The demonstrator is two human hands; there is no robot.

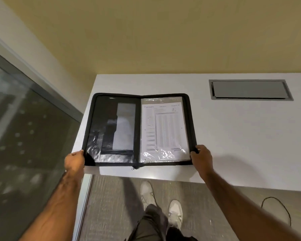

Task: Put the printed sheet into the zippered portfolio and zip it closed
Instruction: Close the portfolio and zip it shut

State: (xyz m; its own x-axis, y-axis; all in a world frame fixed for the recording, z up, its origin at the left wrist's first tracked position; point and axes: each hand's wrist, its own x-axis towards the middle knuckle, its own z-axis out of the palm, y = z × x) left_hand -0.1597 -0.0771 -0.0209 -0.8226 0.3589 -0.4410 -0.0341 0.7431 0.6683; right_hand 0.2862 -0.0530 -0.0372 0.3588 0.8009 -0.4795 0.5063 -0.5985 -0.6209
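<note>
A black zippered portfolio [94,119] lies spread flat on the near left part of a white table [233,136]. The printed sheet [163,129] sits under a clear plastic sleeve on its right half. The left half shows black pockets and a grey panel. My left hand [74,162] grips the portfolio's near left corner. My right hand [202,154] grips its near right corner. The zipper pull [134,168] hangs at the near end of the spine, over the table's front edge.
A grey recessed cable hatch [250,90] is set into the table at the back right. A glass partition [24,136] stands close on the left. A yellow wall backs the table. A black cable [276,206] loops on the carpet below right.
</note>
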